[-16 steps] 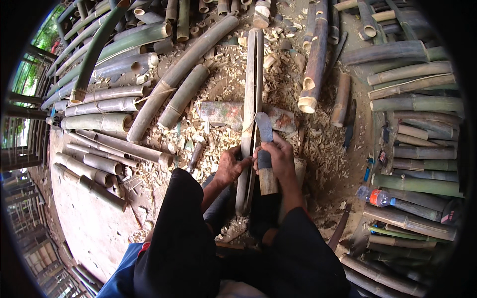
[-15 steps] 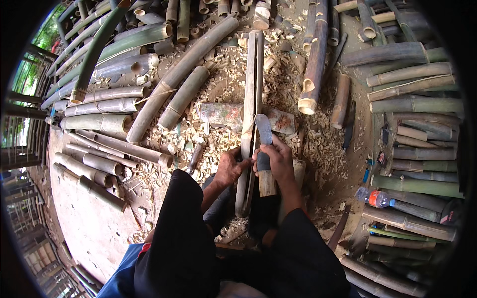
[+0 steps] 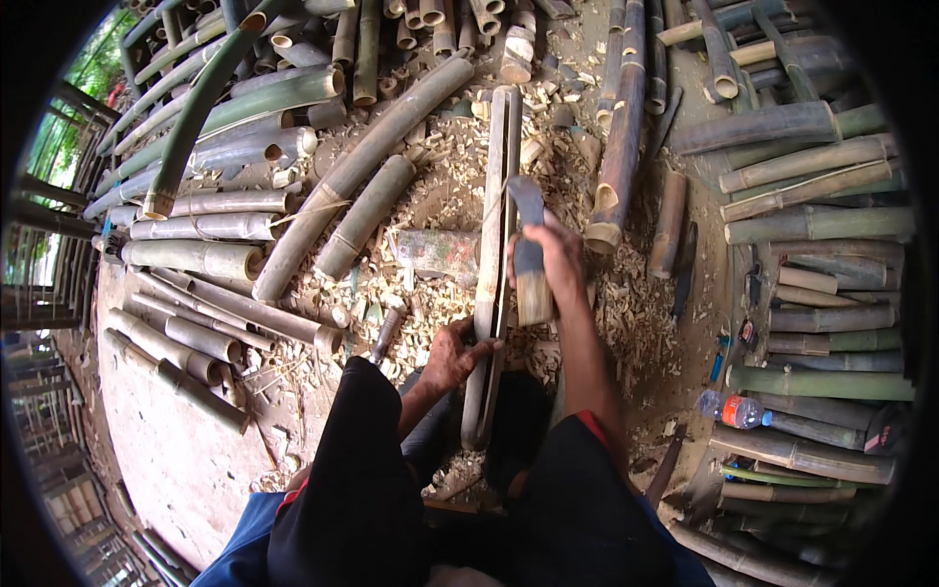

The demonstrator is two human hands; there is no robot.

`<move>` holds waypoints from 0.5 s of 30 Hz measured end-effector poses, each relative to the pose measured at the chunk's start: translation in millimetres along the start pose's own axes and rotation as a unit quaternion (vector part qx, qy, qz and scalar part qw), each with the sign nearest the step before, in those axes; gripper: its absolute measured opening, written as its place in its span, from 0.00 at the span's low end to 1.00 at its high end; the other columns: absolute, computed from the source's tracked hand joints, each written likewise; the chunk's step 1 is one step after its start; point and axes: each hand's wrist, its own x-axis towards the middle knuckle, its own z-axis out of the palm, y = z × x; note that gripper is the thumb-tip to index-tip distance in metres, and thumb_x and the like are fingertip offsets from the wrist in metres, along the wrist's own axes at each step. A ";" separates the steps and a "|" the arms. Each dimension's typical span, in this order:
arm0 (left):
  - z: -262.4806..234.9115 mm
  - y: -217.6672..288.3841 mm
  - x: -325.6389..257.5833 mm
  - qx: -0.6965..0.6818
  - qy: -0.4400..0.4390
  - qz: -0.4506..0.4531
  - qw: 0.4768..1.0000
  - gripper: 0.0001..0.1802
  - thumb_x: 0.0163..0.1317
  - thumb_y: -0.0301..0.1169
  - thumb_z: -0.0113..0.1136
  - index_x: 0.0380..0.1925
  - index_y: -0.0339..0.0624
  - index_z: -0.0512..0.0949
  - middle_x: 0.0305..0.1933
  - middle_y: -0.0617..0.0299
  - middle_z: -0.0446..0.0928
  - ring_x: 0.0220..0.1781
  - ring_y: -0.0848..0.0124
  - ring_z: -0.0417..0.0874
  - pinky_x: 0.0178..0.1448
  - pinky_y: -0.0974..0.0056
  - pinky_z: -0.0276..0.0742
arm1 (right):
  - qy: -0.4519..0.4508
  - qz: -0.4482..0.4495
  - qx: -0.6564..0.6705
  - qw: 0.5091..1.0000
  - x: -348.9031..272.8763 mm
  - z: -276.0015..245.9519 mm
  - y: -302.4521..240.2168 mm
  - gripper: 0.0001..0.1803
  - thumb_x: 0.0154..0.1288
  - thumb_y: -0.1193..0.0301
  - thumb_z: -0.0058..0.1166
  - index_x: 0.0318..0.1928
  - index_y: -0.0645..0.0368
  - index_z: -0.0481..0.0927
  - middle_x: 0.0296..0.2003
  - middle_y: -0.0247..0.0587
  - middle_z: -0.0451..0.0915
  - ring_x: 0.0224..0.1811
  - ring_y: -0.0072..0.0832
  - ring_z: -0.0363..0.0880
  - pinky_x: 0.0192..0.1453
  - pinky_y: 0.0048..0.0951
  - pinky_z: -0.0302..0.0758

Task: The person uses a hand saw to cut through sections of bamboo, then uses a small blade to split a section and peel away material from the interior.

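Observation:
A long bamboo length [image 3: 489, 264] with a slot running down it points away from me. Its near end lies between my legs, and farther out it crosses a short log [image 3: 435, 252]. My left hand [image 3: 455, 357] is closed round its left side, thumb on top. In my right hand [image 3: 559, 262] is a knife [image 3: 531, 279] with a broad curved blade, a dark-wrapped neck and a pale wooden handle. The knife is over the bamboo's right side; whether the blade touches it I cannot tell. My right fingers are partly hidden behind the handle.
Wood chips [image 3: 445, 210] cover the ground around the log. Thick bamboo poles [image 3: 352, 186] lie to the left, with a small tool [image 3: 387, 333] near my left knee. At right are a notched bamboo [image 3: 618, 147], a plastic bottle [image 3: 738, 411] and stacked bamboo [image 3: 822, 382].
My right hand has moved the knife farther forward along the bamboo, away from my left hand. My left hand keeps its grip on the bamboo. The whole view has shifted slightly.

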 end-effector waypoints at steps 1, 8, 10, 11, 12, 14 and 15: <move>-1.3 0.0 -0.9 -0.007 0.003 -0.003 1.000 0.22 0.61 0.36 0.68 0.49 0.29 0.80 0.38 0.51 0.86 0.40 0.69 0.85 0.49 0.60 0.81 | -0.043 0.030 0.000 0.999 20.1 -3.9 -4.6 0.20 0.67 0.68 0.48 0.56 0.64 0.72 0.27 0.48 0.82 0.19 0.33 0.81 0.17 0.35 0.82; -4.6 6.9 -6.0 -0.068 -0.005 -0.015 0.998 0.24 0.61 0.33 0.70 0.53 0.28 0.79 0.42 0.53 0.85 0.44 0.71 0.83 0.53 0.61 0.80 | -0.070 0.067 0.022 0.995 121.7 2.4 -53.2 0.19 0.67 0.67 0.50 0.52 0.68 0.69 0.28 0.49 0.82 0.19 0.33 0.81 0.19 0.32 0.82; -2.3 7.8 -3.6 -0.064 -0.020 -0.024 0.997 0.24 0.61 0.33 0.70 0.53 0.28 0.79 0.41 0.53 0.85 0.44 0.71 0.83 0.53 0.61 0.80 | -0.090 0.105 0.025 0.990 145.6 -9.1 -60.4 0.18 0.67 0.65 0.50 0.47 0.69 0.71 0.28 0.47 0.83 0.19 0.33 0.80 0.21 0.32 0.82; -2.3 8.2 -3.3 -0.067 -0.027 -0.030 0.997 0.24 0.61 0.33 0.70 0.52 0.28 0.79 0.41 0.53 0.85 0.44 0.72 0.83 0.53 0.61 0.80 | -0.081 0.093 0.025 0.992 153.8 -7.0 -60.5 0.17 0.67 0.64 0.51 0.45 0.68 0.71 0.28 0.46 0.82 0.19 0.33 0.80 0.21 0.34 0.82; -0.9 6.4 -2.8 -0.088 -0.030 -0.027 0.995 0.24 0.61 0.33 0.70 0.53 0.28 0.78 0.41 0.54 0.85 0.43 0.72 0.83 0.53 0.62 0.80 | -0.084 0.088 0.019 0.992 157.8 -9.5 -60.7 0.17 0.67 0.65 0.51 0.46 0.67 0.71 0.28 0.46 0.82 0.19 0.33 0.80 0.22 0.34 0.82; -8.0 12.9 -5.5 -0.049 -0.020 -0.042 0.998 0.25 0.60 0.33 0.70 0.53 0.28 0.78 0.41 0.53 0.85 0.43 0.71 0.83 0.52 0.61 0.80 | -0.077 0.059 0.010 0.995 147.0 4.0 -67.4 0.16 0.68 0.65 0.51 0.48 0.64 0.72 0.28 0.46 0.82 0.20 0.32 0.80 0.22 0.32 0.81; -12.1 18.2 -6.2 -0.029 -0.015 -0.049 0.998 0.25 0.60 0.33 0.70 0.53 0.28 0.78 0.41 0.53 0.85 0.42 0.71 0.83 0.52 0.61 0.80 | -0.055 0.057 0.006 0.997 135.0 8.6 -70.7 0.16 0.68 0.64 0.52 0.48 0.64 0.72 0.28 0.45 0.82 0.20 0.31 0.80 0.22 0.31 0.81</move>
